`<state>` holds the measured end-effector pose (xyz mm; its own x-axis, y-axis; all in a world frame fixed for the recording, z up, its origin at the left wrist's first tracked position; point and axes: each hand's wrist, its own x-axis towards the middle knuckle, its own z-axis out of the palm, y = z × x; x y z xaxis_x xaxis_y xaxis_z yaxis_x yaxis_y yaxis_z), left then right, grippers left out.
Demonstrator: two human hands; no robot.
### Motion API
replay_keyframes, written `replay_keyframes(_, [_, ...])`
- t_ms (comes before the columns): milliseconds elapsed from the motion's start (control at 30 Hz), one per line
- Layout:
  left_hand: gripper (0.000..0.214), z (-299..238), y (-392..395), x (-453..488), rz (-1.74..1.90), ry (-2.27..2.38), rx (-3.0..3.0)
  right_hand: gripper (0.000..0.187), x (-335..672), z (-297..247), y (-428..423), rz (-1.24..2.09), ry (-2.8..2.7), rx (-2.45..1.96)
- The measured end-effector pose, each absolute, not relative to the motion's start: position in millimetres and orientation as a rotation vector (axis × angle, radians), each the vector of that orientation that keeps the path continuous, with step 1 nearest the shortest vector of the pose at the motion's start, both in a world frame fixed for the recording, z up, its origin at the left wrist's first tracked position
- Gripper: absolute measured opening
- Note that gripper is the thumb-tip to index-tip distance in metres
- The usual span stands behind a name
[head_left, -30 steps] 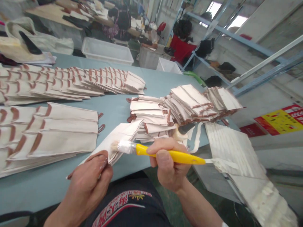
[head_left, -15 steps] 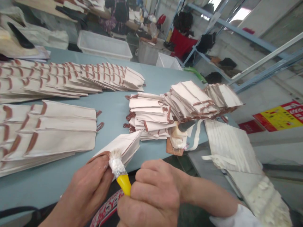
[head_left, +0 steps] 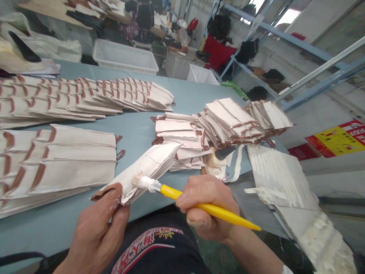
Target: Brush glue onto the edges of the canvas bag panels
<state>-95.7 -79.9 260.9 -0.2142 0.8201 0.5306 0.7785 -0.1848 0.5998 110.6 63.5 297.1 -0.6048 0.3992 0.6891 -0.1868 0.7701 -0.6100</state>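
Observation:
My left hand [head_left: 99, 224] is closed on the near end of a cream fabric piece [head_left: 148, 163], pinching it by its brown edge flap. The piece slants up and away to the right, its far end over the middle stack. My right hand [head_left: 209, 207] grips a brush [head_left: 171, 192] by its yellow handle. White paste coats the bristles, which lie at the cream fabric close to the brown flap; whether they touch it I cannot tell. Overlapping cream pieces with brown edges [head_left: 76, 163] lie to the left of my hands.
A long row of similar pieces [head_left: 85, 97] spans the back of the blue-green table [head_left: 188, 91]. Bundled stacks [head_left: 228, 118] stand right of centre. A paste-smeared board [head_left: 285, 182] lies at the right. White bins [head_left: 125, 57] and a blue shelf frame [head_left: 299, 49] are beyond.
The brush has swung from pointing steeply up to lying nearly flat, and its bristles moved off the brown flap. My left hand has shifted slightly left and down, turning the flap.

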Motion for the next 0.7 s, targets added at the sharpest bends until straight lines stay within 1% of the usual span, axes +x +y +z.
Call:
replay_keyframes(100, [0.030, 262, -80, -98, 1.353, 1.981, 1.982, 0.026, 101, 311, 59, 0.832, -1.891, -0.149])
replay_keyframes(167, [0.029, 261, -81, -99, 1.370, 1.974, 2.005, 0.027, 99, 313, 54, 0.781, -1.932, -0.124])
replay_keyframes(267, [0.027, 256, -83, -100, 1.364, 1.925, 2.050, 0.030, 101, 309, 44, 0.734, -2.038, -0.042])
replay_keyframes(333, [0.027, 249, -87, -100, 1.363, 1.905, 2.048, 0.030, 103, 304, 40, 0.769, -2.072, 0.001])
replay_keyframes(500, [0.024, 235, -95, -97, 1.328, 1.983, 1.969, 0.022, 101, 296, 39, 0.795, -1.902, -0.059])
replay_keyframes(567, [0.022, 234, -96, -96, 1.325, 1.997, 1.952, 0.025, 98, 297, 39, 0.811, -1.879, -0.119])
replay_keyframes(667, [0.021, 235, -96, -97, 1.364, 1.939, 1.962, 0.036, 93, 299, 36, 0.814, -1.873, -0.113])
replay_keyframes(700, [0.021, 235, -97, -98, 1.370, 1.928, 1.963, 0.036, 92, 299, 35, 0.815, -1.861, -0.111])
